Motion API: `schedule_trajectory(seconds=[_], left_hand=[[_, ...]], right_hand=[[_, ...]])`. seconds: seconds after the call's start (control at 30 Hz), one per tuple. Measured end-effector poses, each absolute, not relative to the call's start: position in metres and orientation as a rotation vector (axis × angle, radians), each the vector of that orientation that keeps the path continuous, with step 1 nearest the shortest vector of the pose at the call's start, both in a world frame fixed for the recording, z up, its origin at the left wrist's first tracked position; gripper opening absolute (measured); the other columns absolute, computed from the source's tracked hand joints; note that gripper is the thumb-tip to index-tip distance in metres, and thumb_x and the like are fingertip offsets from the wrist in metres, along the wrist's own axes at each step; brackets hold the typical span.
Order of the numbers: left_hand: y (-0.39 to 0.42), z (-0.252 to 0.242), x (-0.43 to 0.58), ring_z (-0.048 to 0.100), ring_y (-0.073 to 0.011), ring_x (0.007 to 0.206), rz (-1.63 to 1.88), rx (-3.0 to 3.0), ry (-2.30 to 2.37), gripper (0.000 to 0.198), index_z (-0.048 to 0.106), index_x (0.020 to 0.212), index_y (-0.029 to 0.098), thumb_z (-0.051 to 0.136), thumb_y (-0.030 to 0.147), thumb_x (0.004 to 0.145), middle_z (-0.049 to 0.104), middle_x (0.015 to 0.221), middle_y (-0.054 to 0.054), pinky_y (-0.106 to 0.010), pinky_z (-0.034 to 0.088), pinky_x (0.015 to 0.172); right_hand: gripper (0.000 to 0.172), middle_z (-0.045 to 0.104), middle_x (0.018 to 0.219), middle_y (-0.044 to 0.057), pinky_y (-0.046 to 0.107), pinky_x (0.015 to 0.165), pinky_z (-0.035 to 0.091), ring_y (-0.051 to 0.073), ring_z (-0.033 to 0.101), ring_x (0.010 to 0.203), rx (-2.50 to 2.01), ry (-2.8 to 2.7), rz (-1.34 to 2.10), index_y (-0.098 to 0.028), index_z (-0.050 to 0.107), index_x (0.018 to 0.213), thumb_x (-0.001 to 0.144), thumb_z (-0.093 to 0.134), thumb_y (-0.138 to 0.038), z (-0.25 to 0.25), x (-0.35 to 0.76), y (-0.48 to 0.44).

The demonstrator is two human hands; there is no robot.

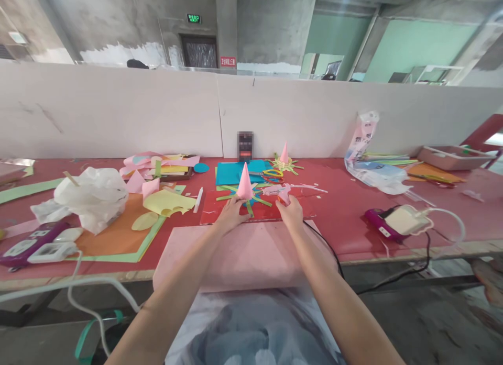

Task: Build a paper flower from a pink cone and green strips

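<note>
A pink paper cone (pixel 245 184) stands upright on a flat star of green and blue paper strips (pixel 262 198). My left hand (pixel 231 216) rests at the near left of the cone's base, its fingertips touching there and its thumb spread away to the right. Just right of the star, my right hand (pixel 291 212) has its fingers around the handle of a pink glue gun (pixel 277 191), whose nozzle points left toward the cone. Under these lies a red sheet (pixel 212 212). Behind them are yellow-handled scissors (pixel 272 174) on blue sheets (pixel 228 172).
A second pink cone (pixel 284 153) on strips stands behind. Paper scraps (pixel 168 201), a crumpled white bag (pixel 94 197) and a purple power strip (pixel 33 243) lie left. At right are another power strip (pixel 383 223), plastic packaging (pixel 365 145) and a pink tray (pixel 451 158). A black cord (pixel 334 250) hangs over the edge.
</note>
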State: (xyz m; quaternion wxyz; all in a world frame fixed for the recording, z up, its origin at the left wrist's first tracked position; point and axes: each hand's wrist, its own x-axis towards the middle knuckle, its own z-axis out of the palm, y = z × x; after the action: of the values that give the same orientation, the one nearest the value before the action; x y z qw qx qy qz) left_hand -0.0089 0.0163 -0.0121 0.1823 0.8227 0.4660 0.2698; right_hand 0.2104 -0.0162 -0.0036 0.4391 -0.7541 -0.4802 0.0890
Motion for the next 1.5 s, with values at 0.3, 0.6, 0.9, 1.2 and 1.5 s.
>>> schedule_trajectory(seconds=[0.3, 0.6, 0.9, 1.2, 1.5], left_hand=[[0.0194, -0.0080, -0.0102, 0.036, -0.0290, 0.123, 0.647, 2.384, 1.308, 0.057, 0.049, 0.127, 0.026, 0.059, 0.047, 0.074, 0.041, 0.129, -0.008, -0.043, 0.031, 0.103], [0.0192, -0.0038, -0.0107, 0.033, -0.0301, 0.125, 0.622, 2.414, 1.297, 0.057, 0.049, 0.127, 0.029, 0.058, 0.050, 0.074, 0.043, 0.128, -0.008, -0.045, 0.030, 0.103], [0.0138, -0.0057, -0.0105, 0.042, -0.0243, 0.117, 0.797, 2.398, 1.249, 0.029, 0.062, 0.098, 0.026, 0.065, 0.038, 0.072, 0.050, 0.115, -0.004, -0.039, 0.036, 0.100], [0.0176, -0.0074, -0.0104, 0.043, -0.0255, 0.116, 0.769, 2.404, 1.254, 0.039, 0.061, 0.109, 0.025, 0.064, 0.039, 0.073, 0.051, 0.117, -0.006, -0.040, 0.035, 0.101], [0.0167, -0.0058, -0.0102, 0.041, -0.0276, 0.119, 0.722, 2.391, 1.276, 0.048, 0.056, 0.119, 0.025, 0.063, 0.041, 0.074, 0.048, 0.122, -0.008, -0.043, 0.033, 0.102]], right_hand=[[0.055, 0.057, 0.120, 0.013, 0.034, 0.092, 0.039, 0.026, 0.051, 0.112, -1.879, -1.185, 0.226, -0.015, 0.052, 0.121, 0.072, 0.056, -0.041, -0.0045, 0.2110, -0.0152], [0.048, 0.060, 0.113, 0.012, 0.033, 0.086, 0.041, 0.025, 0.054, 0.105, -1.879, -1.203, 0.214, -0.016, 0.055, 0.113, 0.072, 0.056, -0.041, -0.0040, 0.2101, -0.0166], [0.045, 0.062, 0.101, 0.010, 0.033, 0.081, 0.042, 0.024, 0.056, 0.096, -1.866, -1.234, 0.191, -0.016, 0.057, 0.107, 0.071, 0.055, -0.043, -0.0075, 0.2135, -0.0145], [0.054, 0.056, 0.121, 0.013, 0.035, 0.093, 0.039, 0.025, 0.051, 0.112, -1.868, -1.195, 0.216, -0.015, 0.052, 0.120, 0.072, 0.057, -0.040, -0.0037, 0.2106, -0.0163], [0.056, 0.055, 0.123, 0.014, 0.036, 0.095, 0.038, 0.027, 0.049, 0.116, -1.886, -1.181, 0.266, -0.015, 0.051, 0.122, 0.072, 0.058, -0.040, -0.0017, 0.2099, -0.0171]])
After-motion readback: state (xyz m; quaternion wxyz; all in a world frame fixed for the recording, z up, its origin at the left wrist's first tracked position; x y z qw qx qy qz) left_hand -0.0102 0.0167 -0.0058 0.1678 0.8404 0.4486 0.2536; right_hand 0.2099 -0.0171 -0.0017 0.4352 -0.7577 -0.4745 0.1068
